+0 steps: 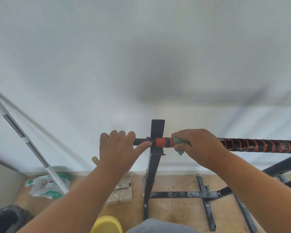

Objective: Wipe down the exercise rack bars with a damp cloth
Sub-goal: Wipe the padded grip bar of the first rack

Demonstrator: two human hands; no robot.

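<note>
A horizontal bar point(259, 145) wrapped in black and red tape runs from the centre to the right edge, resting on a black upright post point(154, 165) of the rack. My right hand point(200, 145) grips the bar just right of the post, with a green cloth point(180, 145) wrapped around the bar under its fingers. My left hand point(118, 147) holds the bar's black left end point(141, 141), thumb pointing toward the post. An orange and black section point(164, 142) shows between the two hands.
The rack's dusty black base bars point(183, 194) cross the tan floor below. A metal and white pole point(29, 145) leans at the left against the white wall. On the floor lie a plastic bag point(45, 185), a black bag point(5, 219) and a yellow bucket point(106, 224).
</note>
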